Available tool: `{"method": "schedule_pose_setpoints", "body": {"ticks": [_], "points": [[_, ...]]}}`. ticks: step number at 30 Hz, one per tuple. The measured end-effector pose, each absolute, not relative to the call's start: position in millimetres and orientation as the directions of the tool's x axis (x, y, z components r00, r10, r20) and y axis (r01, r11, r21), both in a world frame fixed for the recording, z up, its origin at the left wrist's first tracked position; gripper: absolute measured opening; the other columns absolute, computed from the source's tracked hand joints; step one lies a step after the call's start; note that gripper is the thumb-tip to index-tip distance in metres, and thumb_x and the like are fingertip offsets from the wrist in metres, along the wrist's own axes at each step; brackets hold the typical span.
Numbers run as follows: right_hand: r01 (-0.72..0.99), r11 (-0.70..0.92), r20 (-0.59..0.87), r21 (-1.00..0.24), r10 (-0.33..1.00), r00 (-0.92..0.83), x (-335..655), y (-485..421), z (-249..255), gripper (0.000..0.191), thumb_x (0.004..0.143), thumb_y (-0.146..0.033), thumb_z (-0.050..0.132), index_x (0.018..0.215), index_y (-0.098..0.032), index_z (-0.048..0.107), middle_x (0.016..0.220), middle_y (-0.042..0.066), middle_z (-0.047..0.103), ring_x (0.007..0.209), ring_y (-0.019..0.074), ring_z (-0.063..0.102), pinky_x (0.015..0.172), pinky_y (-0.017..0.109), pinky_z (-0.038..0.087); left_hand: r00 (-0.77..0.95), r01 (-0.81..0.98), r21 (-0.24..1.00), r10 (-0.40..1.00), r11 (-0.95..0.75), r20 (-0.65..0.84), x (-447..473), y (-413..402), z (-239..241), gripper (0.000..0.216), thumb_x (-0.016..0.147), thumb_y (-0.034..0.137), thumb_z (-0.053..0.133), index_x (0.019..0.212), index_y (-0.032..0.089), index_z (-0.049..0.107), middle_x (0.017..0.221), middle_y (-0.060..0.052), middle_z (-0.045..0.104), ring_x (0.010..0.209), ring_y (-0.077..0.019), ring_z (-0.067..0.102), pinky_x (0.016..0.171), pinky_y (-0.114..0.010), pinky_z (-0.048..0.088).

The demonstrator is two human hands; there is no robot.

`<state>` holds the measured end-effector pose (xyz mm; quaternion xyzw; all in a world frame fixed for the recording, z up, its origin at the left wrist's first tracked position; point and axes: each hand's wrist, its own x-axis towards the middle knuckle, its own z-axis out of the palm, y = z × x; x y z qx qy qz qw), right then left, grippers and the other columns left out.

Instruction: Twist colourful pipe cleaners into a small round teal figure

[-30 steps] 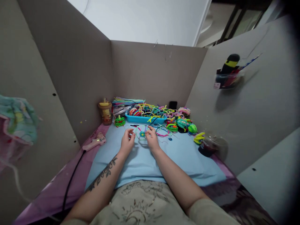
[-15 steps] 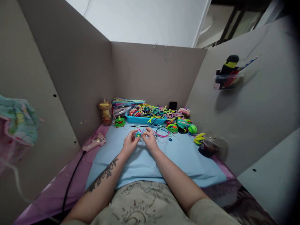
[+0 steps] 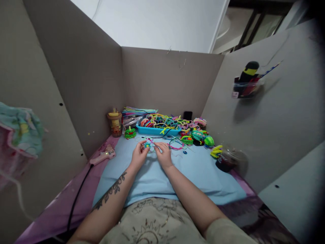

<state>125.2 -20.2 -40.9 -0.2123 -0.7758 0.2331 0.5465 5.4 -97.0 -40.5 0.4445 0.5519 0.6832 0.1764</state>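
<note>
Above the light blue cloth (image 3: 162,176), my left hand (image 3: 139,154) pinches a small piece of pipe-cleaner work (image 3: 147,145), teal with a yellow spot and a bit of pink. My right hand (image 3: 163,154) is closed at the fingertips close to the piece's right side; whether it grips a strand there is too small to make out. Just beyond the hands stands a blue tray (image 3: 158,130) heaped with tangled pipe cleaners (image 3: 165,120). Loose pink and green pipe cleaners (image 3: 176,146) lie right of my right hand, near a small dark blue disc (image 3: 185,152).
A pink glue gun (image 3: 104,156) with a black cord lies left. A lidded cup (image 3: 115,123) and a green frog-like figure (image 3: 130,133) stand back left. Fuzzy finished figures (image 3: 198,135) crowd the back right, near a dark jar (image 3: 225,162). Grey panels (image 3: 170,78) enclose the table.
My right hand's fingers have drawn slightly away from the piece, and a gap shows between the hands. The left hand has shifted a little left, still holding the piece.
</note>
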Motion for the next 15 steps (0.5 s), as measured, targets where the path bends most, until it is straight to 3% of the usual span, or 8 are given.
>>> {"method": "schedule_pose_setpoints", "body": {"ticks": [7, 15], "points": [[0.079, 0.816, 0.732, -0.573, 0.553, -0.397, 122.7, -19.7, -44.4, 0.022, 0.077, -0.02, 0.058, 0.095, -0.027, 0.069, 0.093, 0.004, 0.067, 0.098, 0.0216, 0.052, 0.09, 0.041, 0.04, -0.505, 0.234, 0.906, 0.752, -0.353, 0.424, 3.1, -96.2, -44.8, 0.042, 0.075, 0.034, 0.061, 0.111, 0.015, 0.053, 0.062, 0.004, 0.046, 0.052, -0.008, 0.042, 0.05, -0.02, 0.034], [0.123, 0.73, 0.636, -0.673, 0.655, -0.408, 119.7, -17.0, -49.9, 0.009, 0.071, -0.017, 0.061, 0.073, -0.023, 0.068, 0.097, 0.006, 0.056, 0.099, 0.0223, 0.047, 0.092, 0.041, 0.037, -0.466, 0.312, 0.892, 0.765, -0.328, 0.444, 5.2, -98.1, -44.1, 0.037, 0.076, 0.029, 0.059, 0.11, 0.015, 0.053, 0.066, 0.002, 0.052, 0.057, -0.0096, 0.046, 0.053, -0.021, 0.036]]}}
